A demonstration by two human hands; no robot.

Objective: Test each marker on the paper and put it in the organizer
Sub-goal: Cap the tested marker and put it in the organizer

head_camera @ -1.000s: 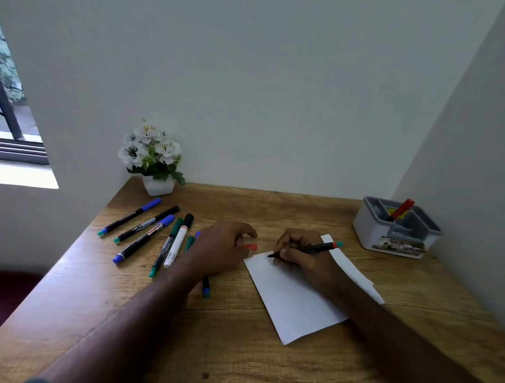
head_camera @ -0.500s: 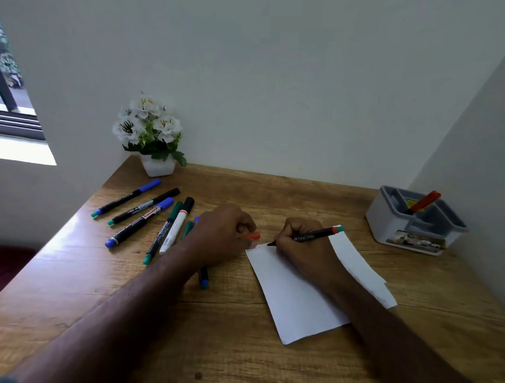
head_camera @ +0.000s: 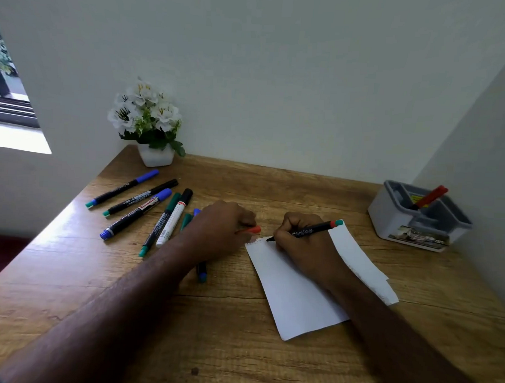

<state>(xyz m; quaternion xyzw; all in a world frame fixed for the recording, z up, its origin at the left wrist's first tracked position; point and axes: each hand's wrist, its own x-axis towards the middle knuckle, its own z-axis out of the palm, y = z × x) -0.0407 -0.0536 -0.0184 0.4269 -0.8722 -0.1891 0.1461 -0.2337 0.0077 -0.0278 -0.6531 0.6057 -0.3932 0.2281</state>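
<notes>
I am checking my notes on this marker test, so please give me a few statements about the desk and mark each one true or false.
1. The right hand holds a black marker with its tip at the top edge of the paper. True.
2. The left hand is empty. False: it holds an orange-red cap.
3. The organizer already holds one red marker. True.
4. The flower pot stands beside the organizer. False: it stands at the far left corner of the desk, and the organizer is at the far right.
5. All the spare markers lie on the paper. False: the loose markers lie on the wood, left of the paper.
</notes>
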